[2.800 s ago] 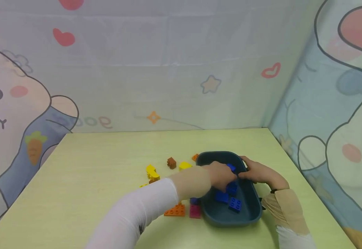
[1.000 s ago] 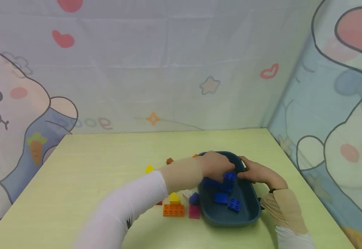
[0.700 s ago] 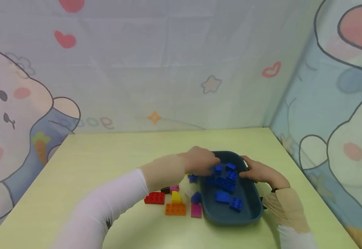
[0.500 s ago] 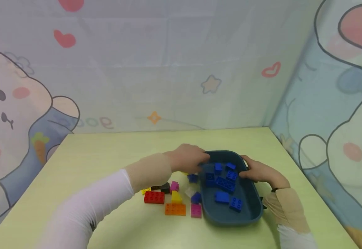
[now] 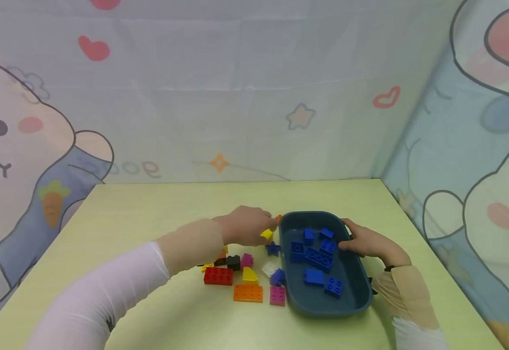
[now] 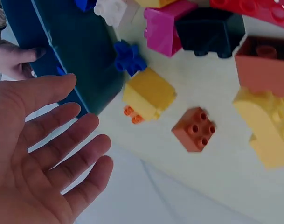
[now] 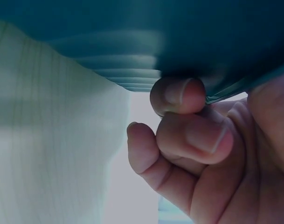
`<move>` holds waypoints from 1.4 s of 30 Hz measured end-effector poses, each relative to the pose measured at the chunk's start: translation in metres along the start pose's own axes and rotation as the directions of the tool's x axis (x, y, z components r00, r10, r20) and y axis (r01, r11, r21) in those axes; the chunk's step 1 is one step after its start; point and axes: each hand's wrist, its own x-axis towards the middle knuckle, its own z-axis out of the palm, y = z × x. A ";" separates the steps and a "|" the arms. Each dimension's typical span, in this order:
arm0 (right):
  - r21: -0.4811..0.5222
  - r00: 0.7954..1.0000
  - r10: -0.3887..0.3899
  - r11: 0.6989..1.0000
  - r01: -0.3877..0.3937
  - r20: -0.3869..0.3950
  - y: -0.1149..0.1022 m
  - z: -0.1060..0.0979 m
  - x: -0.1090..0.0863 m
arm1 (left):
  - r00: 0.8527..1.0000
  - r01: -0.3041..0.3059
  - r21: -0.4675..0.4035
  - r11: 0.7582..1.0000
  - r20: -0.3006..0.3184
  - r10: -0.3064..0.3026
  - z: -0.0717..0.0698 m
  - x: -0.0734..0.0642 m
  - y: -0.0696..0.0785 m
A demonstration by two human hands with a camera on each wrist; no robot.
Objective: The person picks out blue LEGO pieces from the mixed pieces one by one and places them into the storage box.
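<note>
My left hand [image 5: 246, 226] hovers over the toy bricks just left of a dark blue-green bin [image 5: 324, 311]. Its fingers are spread and relaxed in the left wrist view, the palm [image 6: 34, 186] bare. Nearest to it are a yellow brick [image 6: 148, 93], a brown brick [image 6: 194, 129] and a small orange brick [image 6: 133, 115]. My right hand [image 5: 365, 241] grips the bin's right rim, thumb on top and fingers curled [image 7: 193, 137] beneath the edge. Inside the bin lie several blue bricks [image 5: 319, 260], spread across its floor.
Left of the bin sit a blue star-shaped piece [image 5: 273, 249], a white brick [image 5: 270, 268], a blue brick [image 5: 278, 277], pink [image 5: 277, 295], orange [image 5: 247, 293], red [image 5: 218, 276] and black bricks [image 5: 233, 263]. A printed cloth [image 5: 254, 97] hangs behind the table.
My left hand has come out of the bin, moving left to the bricks beside it. The blue bricks in the bin's left part now show. My right hand stays on the rim.
</note>
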 end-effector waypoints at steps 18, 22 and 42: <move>0.005 1.000 -0.009 1.000 0.009 0.006 -0.006 0.002 -0.001 | 0.994 0.082 -0.230 0.970 0.086 -0.064 0.053 0.020 -0.002; 0.002 1.000 -0.009 1.000 0.009 0.005 -0.005 0.002 -0.002 | 0.995 0.084 -0.246 0.966 0.076 -0.068 0.063 0.026 -0.003; -0.028 1.000 -0.009 1.000 0.009 -0.007 -0.002 -0.002 -0.005 | 0.997 0.059 -0.263 0.963 0.056 -0.045 0.069 0.039 0.000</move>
